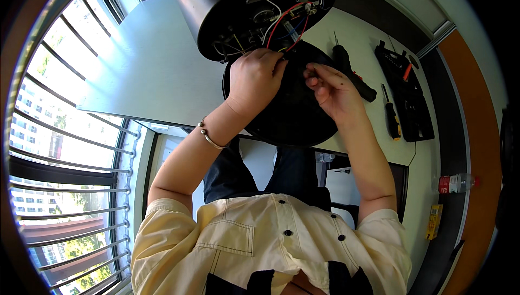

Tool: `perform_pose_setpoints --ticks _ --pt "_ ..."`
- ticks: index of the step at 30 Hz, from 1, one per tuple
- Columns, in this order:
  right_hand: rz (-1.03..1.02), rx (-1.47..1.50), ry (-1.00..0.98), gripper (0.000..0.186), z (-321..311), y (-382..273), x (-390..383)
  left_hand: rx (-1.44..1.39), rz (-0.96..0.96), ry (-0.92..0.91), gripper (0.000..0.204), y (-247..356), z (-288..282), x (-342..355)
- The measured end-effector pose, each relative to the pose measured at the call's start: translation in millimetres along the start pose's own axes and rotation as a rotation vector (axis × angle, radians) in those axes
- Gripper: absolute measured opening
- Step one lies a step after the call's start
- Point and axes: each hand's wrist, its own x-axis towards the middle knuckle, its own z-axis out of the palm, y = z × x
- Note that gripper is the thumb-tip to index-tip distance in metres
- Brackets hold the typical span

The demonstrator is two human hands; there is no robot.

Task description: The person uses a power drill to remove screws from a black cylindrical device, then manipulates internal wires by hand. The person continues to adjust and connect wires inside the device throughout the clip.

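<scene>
With the left hand (254,78) pinched on the red and white wires (281,21) at the upturned black round appliance (227,8) at twelve o'clock on the white bench (151,67), the right hand (330,89), fingertips pinched on something too small to tell, should work gently without tugging.

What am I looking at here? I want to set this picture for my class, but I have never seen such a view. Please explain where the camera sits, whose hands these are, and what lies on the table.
The camera is worn on a person's head and looks down, so the wide lens bends straight edges. There is no machine: the two forearms rising from below are the wearer's own. The left hand, with a bracelet on its wrist, and the right hand meet at the open underside of a black round appliance tipped on its side, where red, white and blue wires show. Both hands pinch something small there; it is too small to name. Under them lies a black round cover. On the white table to the right lie an electric screwdriver, a hand screwdriver and an open tool case.
</scene>
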Motion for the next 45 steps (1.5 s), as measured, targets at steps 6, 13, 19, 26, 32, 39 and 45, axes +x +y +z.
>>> perform_pose_setpoints --ticks 6,13,19,26,32,39,45 --pt "0.163 -0.18 0.104 0.021 15.1 -1.6 3.8 0.006 0.002 -0.019 0.009 0.4 0.3 -0.7" --pt "0.057 -0.454 0.213 0.017 27.0 3.2 12.0 0.024 0.071 -0.035 0.009 1.7 -0.7 0.3" --pt "0.013 -0.519 0.222 0.015 31.7 6.7 15.2 0.02 0.083 -0.076 0.01 2.5 -4.7 1.8" --pt "0.04 -0.454 0.172 0.014 24.2 7.4 18.8 -0.136 0.061 -0.152 0.013 -2.8 -3.9 1.9" --pt "0.105 -0.401 0.154 0.014 20.8 4.0 21.8 -0.318 -0.106 -0.231 0.019 -3.9 -6.8 5.4" --pt "0.106 -0.481 0.137 0.014 19.7 1.6 21.9 -0.302 0.05 -0.32 0.02 -15.1 -7.2 12.7" --pt "0.109 -0.497 0.108 0.011 18.6 -3.5 21.3 -0.333 0.065 -0.375 0.022 -15.8 -6.1 14.2"
